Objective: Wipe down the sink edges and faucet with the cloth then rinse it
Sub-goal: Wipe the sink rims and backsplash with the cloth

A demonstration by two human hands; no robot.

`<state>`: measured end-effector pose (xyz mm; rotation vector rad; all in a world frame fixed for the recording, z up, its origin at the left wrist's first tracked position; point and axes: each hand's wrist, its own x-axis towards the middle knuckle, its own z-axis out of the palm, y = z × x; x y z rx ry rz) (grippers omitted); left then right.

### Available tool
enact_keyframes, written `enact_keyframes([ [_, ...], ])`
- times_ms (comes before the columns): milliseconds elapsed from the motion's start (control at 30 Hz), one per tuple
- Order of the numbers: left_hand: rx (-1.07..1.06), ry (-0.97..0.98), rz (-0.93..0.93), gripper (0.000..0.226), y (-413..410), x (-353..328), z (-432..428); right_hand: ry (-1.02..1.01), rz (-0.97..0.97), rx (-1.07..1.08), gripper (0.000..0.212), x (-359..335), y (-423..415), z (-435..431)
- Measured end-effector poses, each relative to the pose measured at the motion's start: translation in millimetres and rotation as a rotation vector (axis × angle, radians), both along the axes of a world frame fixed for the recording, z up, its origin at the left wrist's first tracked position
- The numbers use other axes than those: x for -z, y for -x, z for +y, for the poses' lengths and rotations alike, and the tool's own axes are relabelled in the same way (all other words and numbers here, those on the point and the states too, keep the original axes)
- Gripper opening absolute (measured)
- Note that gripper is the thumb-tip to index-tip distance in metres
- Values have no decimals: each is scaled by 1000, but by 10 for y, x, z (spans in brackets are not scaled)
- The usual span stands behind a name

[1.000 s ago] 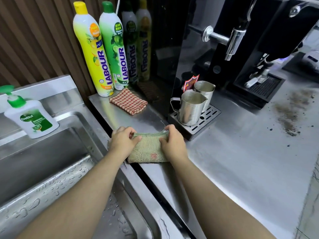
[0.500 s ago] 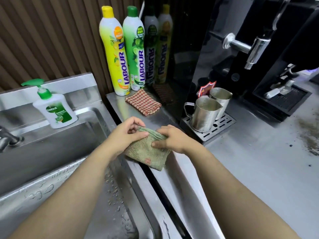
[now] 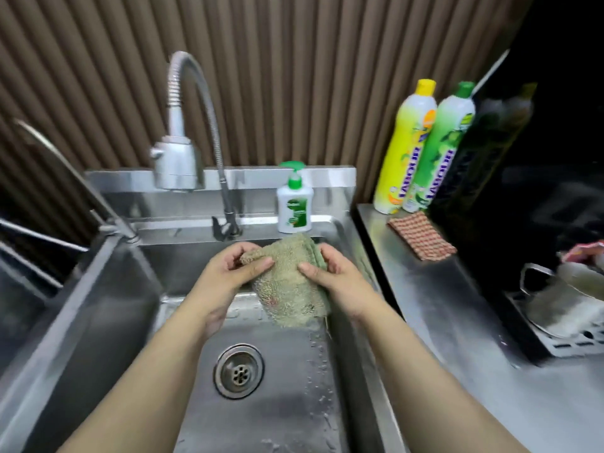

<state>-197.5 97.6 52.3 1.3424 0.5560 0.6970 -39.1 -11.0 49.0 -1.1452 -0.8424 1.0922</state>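
Both hands over the sink (image 3: 183, 227) basin, holding the cloth (image 3: 291, 286) between them, in the air above the basin floor, far of the drain (image 3: 238, 371). Cloth is green terry, folded in layers, near corner hanging down loose. Left hand (image 3: 225, 276) grips the left far edge, fingers (image 3: 258, 264) curled round the fold, thumb on top. Right hand (image 3: 336, 279) grips the right side the same way, thumb pressed on the near face. Neither hand is free.

Faucet (image 3: 183, 125) arches up from the far ledge, spray head hangs left and far of the cloth, no water seen running. Droplets on the right part of the basin floor. Soap bottle (image 3: 294, 204) stands on the far ledge just behind the cloth, apart from it. Worktop (image 3: 457, 322) on the right carries a checked cloth (image 3: 421, 235), a yellow bottle (image 3: 403, 152) and a green bottle (image 3: 434, 152) at the far wall, and a metal jug (image 3: 562, 299) on a tray at the right, blurred.

Judgement: looks like readying the cloth, edges and faucet not yet wiped.

Risks:
- soap bottle is close: a sweep along the far ledge could tip it into the basin
- loose hanging corner could drag or catch on the faucet base, and the fold could come undone
- a one-hand regrip on damp terry could drop the cloth into the wet basin
- wiping the right edge could push water onto the worktop or into the seam beside it
- opening the tap with the cloth off-centre from the head would likely splash
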Motion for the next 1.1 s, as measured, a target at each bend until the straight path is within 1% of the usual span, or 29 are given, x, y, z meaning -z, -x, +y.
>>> enact_keyframes([
  [33, -52, 55, -37, 42, 128, 27, 57, -21, 31, 20, 17, 19, 163, 123],
  [67, -90, 121, -61, 49, 252, 67, 113, -33, 56, 41, 19, 47, 317, 241],
  [100, -117, 171, -70, 47, 380, 117, 167, -35, 59, 54, 19, 74, 479, 346],
  [133, -140, 195, -67, 38, 511, 166, 221, -28, 58, 61, 18, 104, 640, 445],
  [200, -211, 166, -27, 17, 778, 250, 372, 20, 38, 84, 14, 177, 936, 636],
  [267, -251, 118, 3, 7, 1050, 293, 610, 82, -5, 136, 12, 229, 1207, 866],
  [367, -255, 13, 37, 15, 1411, 362, 978, 105, -46, 227, 8, 281, 1550, 1241],
  [400, -267, 6, 33, 18, 1484, 391, 1085, 108, -80, 244, 8, 285, 1646, 1353],
  [467, -295, 41, 8, 17, 1551, 435, 1261, 131, -160, 274, 9, 299, 1788, 1546],
  [533, -323, 70, 25, 11, 1557, 493, 1423, 166, -188, 311, 6, 363, 1834, 1710],
  [633, -364, 74, 124, 21, 1494, 660, 1713, 224, -204, 366, 7, 483, 1801, 1970],
  [733, -445, 51, 247, 29, 1305, 745, 2066, 282, -281, 392, 10, 477, 1689, 2345],
  [767, -493, 5, 294, 30, 1236, 719, 2193, 303, -337, 412, 11, 445, 1648, 2507],
  [800, -557, -50, 360, 30, 1192, 665, 2311, 341, -441, 442, 13, 421, 1607, 2666],
  [833, -621, -117, 433, 29, 1189, 603, 2410, 385, -628, 482, 20, 422, 1576, 2814],
  [867, -663, -205, 514, 26, 1227, 560, 2474, 396, -873, 517, 30, 461, 1562, 2927],
  [900, -684, -326, 600, 22, 1300, 574, 2524, 352, -1089, 500, 34, 542, 1566, 3011],
  [933, -675, -467, 699, 20, 1401, 640, 2558, 292, -1223, 397, 33, 634, 1590, 3058],
  [967, -634, -599, 796, 22, 1516, 724, 2563, 225, -1298, 246, 35, 748, 1620, 3084],
  [1000, -559, -696, 872, 29, 1625, 813, 2548, 191, -1354, 85, 41, 857, 1653, 3091],
  [1033, -482, -767, 913, 41, 1716, 893, 2531, 213, -1423, -47, 46, 928, 1689, 3098],
  [1067, -420, -823, 926, 54, 1790, 958, 2513, 263, -1484, -110, 50, 1000, 1723, 3137],
  [1100, -373, -876, 935, 64, 1852, 1002, 2506, 301, -1523, -112, 52, 1045, 1770, 3194],
])
